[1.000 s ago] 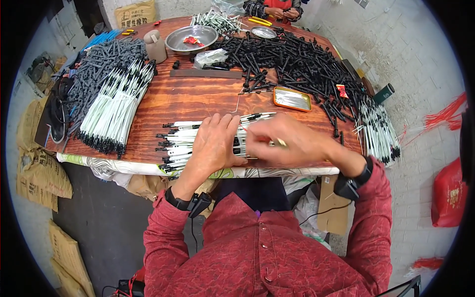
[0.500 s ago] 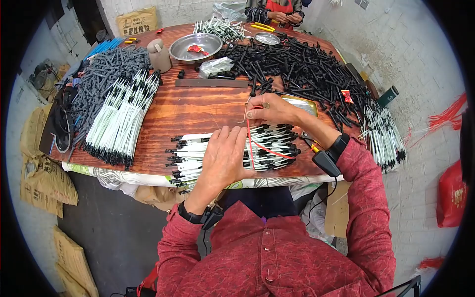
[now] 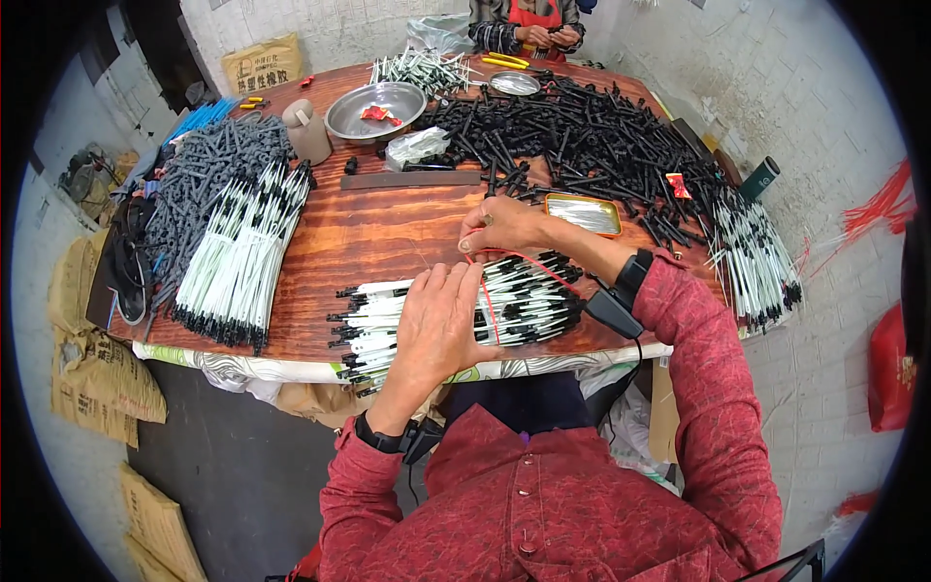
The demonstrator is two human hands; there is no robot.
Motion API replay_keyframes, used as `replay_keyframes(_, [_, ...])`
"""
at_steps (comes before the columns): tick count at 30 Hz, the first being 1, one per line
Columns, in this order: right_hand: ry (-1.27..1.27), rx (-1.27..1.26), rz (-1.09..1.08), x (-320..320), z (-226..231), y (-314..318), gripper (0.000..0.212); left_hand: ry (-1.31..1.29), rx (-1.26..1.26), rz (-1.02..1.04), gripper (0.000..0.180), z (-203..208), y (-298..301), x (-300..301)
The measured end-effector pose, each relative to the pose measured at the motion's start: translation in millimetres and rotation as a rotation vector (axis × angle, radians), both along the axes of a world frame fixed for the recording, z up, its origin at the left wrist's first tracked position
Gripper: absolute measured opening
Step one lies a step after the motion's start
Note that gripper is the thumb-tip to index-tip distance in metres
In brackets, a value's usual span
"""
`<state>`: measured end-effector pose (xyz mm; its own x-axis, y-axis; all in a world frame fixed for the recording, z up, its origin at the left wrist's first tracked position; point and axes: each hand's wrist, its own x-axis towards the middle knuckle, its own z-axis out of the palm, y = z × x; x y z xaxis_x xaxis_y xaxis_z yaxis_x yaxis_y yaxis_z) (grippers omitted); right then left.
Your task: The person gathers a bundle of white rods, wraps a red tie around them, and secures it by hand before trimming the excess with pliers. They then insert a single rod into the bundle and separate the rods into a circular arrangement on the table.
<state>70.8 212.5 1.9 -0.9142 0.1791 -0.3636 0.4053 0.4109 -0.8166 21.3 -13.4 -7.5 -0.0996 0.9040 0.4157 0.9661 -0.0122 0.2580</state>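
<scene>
A bundle of white sticks with black ends [image 3: 529,303] lies crosswise at the table's near edge. My left hand [image 3: 434,320] rests flat on its left part, fingers stretched out and thumb spread to the right. A thin red cord [image 3: 489,303] runs across the bundle beside that hand. Just beyond the bundle, my right hand [image 3: 499,225] pinches the cord between thumb and fingers. Another length of it slants from this pinch down to the right, over the sticks. Whether the cord passes underneath the bundle is hidden.
Left stand a large bundle of white sticks [image 3: 231,262] and a pile of grey pieces [image 3: 208,155]. Behind are a metal bowl [image 3: 349,118], a flat dark bar [image 3: 412,179], heaped black parts [image 3: 572,131] and a tin [image 3: 582,215]. Another person's hands [image 3: 548,37] are at the far edge.
My right hand has moved nearer and slightly left, bringing the pinched cord down toward the bundle. My left hand stays on the sticks. The whole view has shifted slightly.
</scene>
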Motion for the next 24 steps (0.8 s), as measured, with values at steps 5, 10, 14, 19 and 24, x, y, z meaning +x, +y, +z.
replay_keyframes(5, [0.008, 0.059, 0.012, -1.6, 7.4, -8.1, 0.021, -0.015, -0.014, 0.004, 0.097, 1.0, -1.0, -0.1])
replay_keyframes(10, [0.127, -0.050, 0.003, 6.4, 3.6, -7.7, 0.017, -0.016, -0.027, 0.013, 0.096, 3.1, -1.8, 0.5])
replay_keyframes(14, [0.166, -0.143, -0.073, 22.9, 11.4, -13.0, 0.015, -0.011, -0.032, 0.018, 0.096, 2.2, 0.4, 1.2])
replay_keyframes(19, [0.287, 0.196, -0.068, 56.9, 29.9, -46.0, 0.019, 0.016, 0.011, 0.017, 0.095, -3.0, 3.4, -0.5])
replay_keyframes(24, [0.438, 0.481, -0.076, 95.2, 48.7, -83.7, 0.025, 0.015, 0.059, 0.012, 0.095, -3.1, -0.7, 1.1])
